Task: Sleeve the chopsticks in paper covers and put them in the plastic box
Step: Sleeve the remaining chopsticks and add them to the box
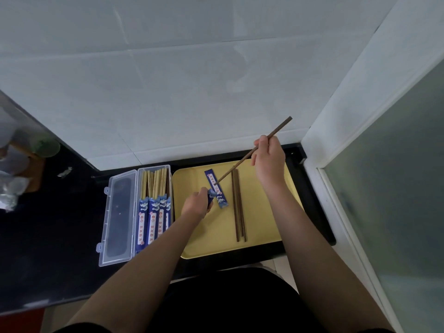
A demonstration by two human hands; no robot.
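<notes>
My right hand grips a dark brown chopstick held at a slant, its lower tip just above a blue paper cover lying on the yellow tray. Another blue cover is pinched in my left hand at the tray's left side. Two more dark chopsticks lie side by side on the tray. Left of the tray stands the clear plastic box, holding several light chopsticks in blue covers.
The box's lid lies open flat to the left on the black counter. White tiled wall rises behind. A frosted glass door frame runs along the right. Blurred items sit at the far left.
</notes>
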